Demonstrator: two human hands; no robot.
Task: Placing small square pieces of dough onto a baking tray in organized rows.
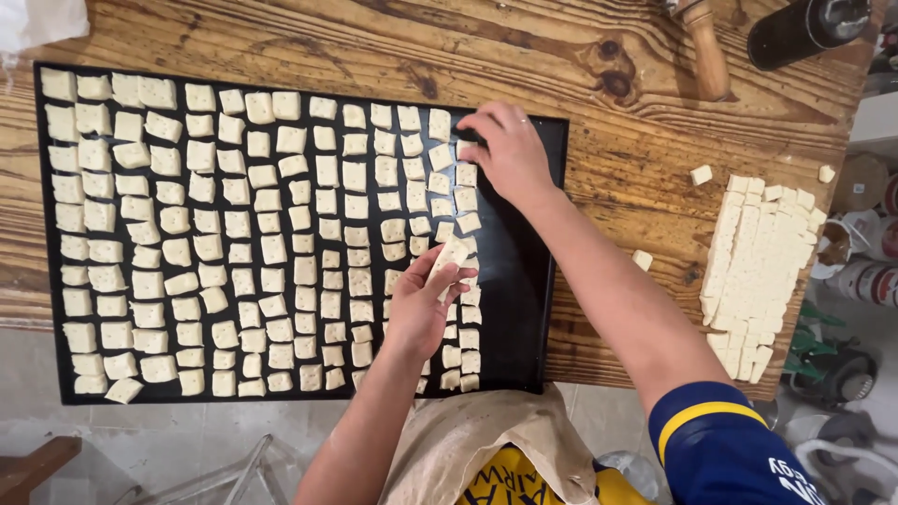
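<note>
We work at a rough wooden bench (599, 187) with dark knots and strong grain; past its near edge a grey tiled floor (187, 440) shows. At the far right lie a wooden handle (706, 47) and a black cylinder (804, 28).

A black tray (533, 309) lies flat on the bench, its long axis running left to right, and pale dough squares (234, 243) fill it in loose rows almost to its right edge, where a bare strip is left.

Our left hand (421, 309) hovers over the near right part of the tray, its fingers (454, 273) pinched around a dough piece (453, 252) that is tilted, its long axis running from near left to far right.

Our right hand (510, 150) reaches to the far right corner of the tray, fingers curled down onto the squares there; we cannot tell whether it grips one.

Well to the right on the bare wood sits a cut dough slab (758, 271), its long axis near to far, with a few loose pieces (702, 175) around it.
</note>
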